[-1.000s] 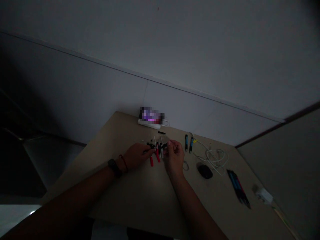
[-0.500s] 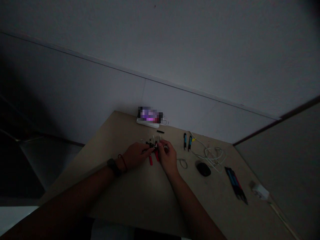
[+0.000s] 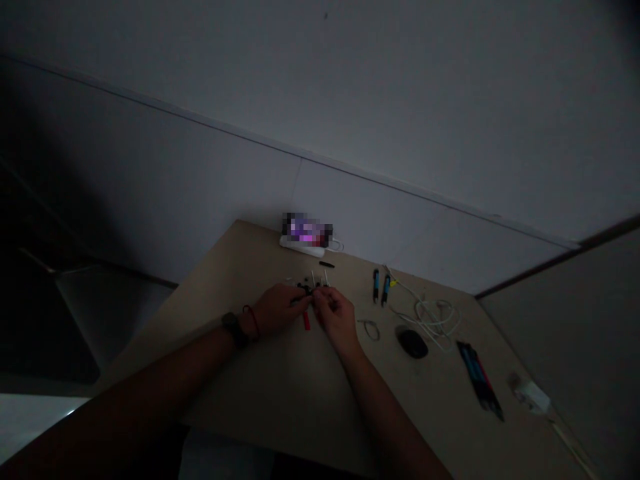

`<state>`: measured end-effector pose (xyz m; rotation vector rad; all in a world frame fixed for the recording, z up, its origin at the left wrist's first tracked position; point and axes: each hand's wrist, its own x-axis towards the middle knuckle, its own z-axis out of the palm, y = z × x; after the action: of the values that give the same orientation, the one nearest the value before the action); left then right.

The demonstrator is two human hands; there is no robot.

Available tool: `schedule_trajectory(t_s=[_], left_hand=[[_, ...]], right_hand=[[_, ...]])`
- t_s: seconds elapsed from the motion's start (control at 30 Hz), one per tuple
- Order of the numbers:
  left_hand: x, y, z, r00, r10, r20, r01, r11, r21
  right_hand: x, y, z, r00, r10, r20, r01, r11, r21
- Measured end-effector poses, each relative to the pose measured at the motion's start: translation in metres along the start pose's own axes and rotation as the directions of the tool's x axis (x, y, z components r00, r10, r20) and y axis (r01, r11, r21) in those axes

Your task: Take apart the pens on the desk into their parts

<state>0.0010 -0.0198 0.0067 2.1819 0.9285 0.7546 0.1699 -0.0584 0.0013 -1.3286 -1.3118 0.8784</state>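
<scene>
My left hand (image 3: 279,309), with a watch and a red band on its wrist, is closed on a small dark piece (image 3: 308,291) over the desk. The fingertips of my right hand (image 3: 338,320) pinch at that piece from the other side; what lies between them is too small and dim to name. A red handle-like part (image 3: 307,321) shows just below the fingers. Beyond them, two thin pale rods (image 3: 313,277) stick out toward the wall. A short black stick-shaped item (image 3: 327,265) lies farther back.
A lit, blurred screen (image 3: 307,231) leans on a white base (image 3: 301,249) against the wall. To the right lie two blue-black pens (image 3: 376,287), a small cable loop (image 3: 371,329), a black mouse (image 3: 413,343), a white cable (image 3: 434,323), more pens (image 3: 479,380) and a white plug (image 3: 533,395).
The whole view has shifted slightly, moving the desk items to the right. A second red part beside my right hand no longer shows. Both hands stay together at the small dark piece.
</scene>
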Motion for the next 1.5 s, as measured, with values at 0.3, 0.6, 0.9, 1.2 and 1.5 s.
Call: schedule_trajectory(t_s=[0.3, 0.6, 0.9, 1.2, 1.5], left_hand=[[-0.001, -0.001, 0.0, 0.999, 0.043, 0.016, -0.042, 0.998, -0.045], [0.0, 0.001, 0.0, 1.0, 0.003, 0.026, -0.002, 1.0, -0.028], [0.001, 0.0, -0.001, 0.999, -0.012, 0.035, 0.013, 0.999, -0.034], [0.001, 0.001, -0.001, 0.999, -0.021, 0.025, 0.022, 0.999, -0.044], [0.001, 0.001, -0.002, 1.0, -0.009, 0.016, 0.01, 0.998, -0.064]], right_hand=[[0.002, 0.005, -0.002, 1.0, 0.029, 0.003, -0.029, 0.999, 0.039], [0.008, 0.009, -0.008, 0.981, 0.048, -0.188, -0.018, 0.987, 0.158], [0.013, 0.014, -0.014, 0.973, -0.064, -0.221, 0.043, 0.994, -0.1], [0.008, 0.008, -0.009, 0.98, -0.181, -0.089, 0.153, 0.956, -0.252], [0.008, 0.001, -0.009, 0.97, -0.213, -0.12, 0.188, 0.963, -0.19]])
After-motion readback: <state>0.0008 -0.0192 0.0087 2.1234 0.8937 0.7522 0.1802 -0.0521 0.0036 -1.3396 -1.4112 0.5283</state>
